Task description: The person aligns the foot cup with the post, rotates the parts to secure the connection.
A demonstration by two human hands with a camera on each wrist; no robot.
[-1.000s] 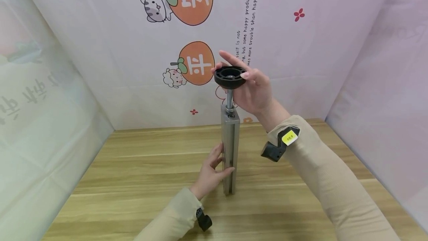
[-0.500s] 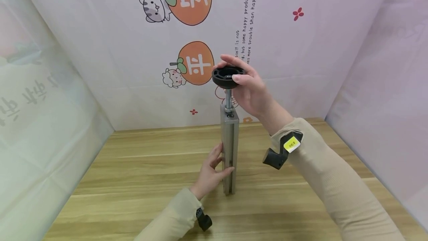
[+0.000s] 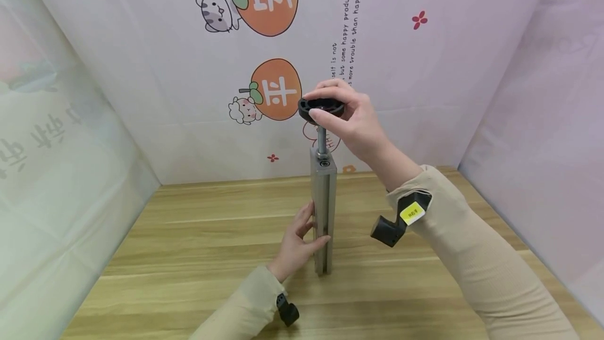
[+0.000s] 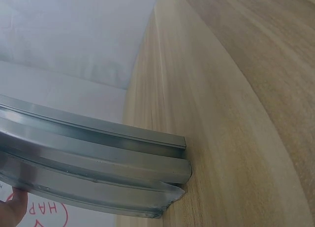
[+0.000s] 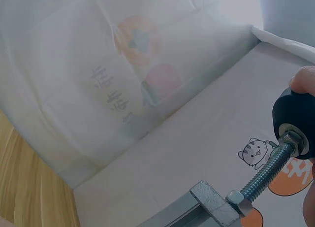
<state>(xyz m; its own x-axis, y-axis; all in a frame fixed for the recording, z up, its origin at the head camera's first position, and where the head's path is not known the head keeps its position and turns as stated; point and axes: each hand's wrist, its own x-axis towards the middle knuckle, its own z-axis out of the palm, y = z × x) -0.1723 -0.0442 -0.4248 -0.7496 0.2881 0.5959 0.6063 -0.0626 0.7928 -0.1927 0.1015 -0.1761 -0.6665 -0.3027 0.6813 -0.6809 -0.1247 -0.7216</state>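
An aluminium profile stands upright on the wooden table, its lower end also showing in the left wrist view. My left hand grips it low down, thumb across the front face. From the end plate on its top rises a levelling foot with a threaded rod, a nut at its base. The foot's black round base faces upward at the rod's top. Around the rim of that base my right hand curls, thumb in front and fingers behind.
The wooden table spreads around the profile. A white printed cloth hangs behind it, with further cloth walls at both sides. Each wrist wears a black camera mount.
My right hand has turned about the black base, its thumb swinging left across the front and its fingers closing in. The left hand and profile stay in place.
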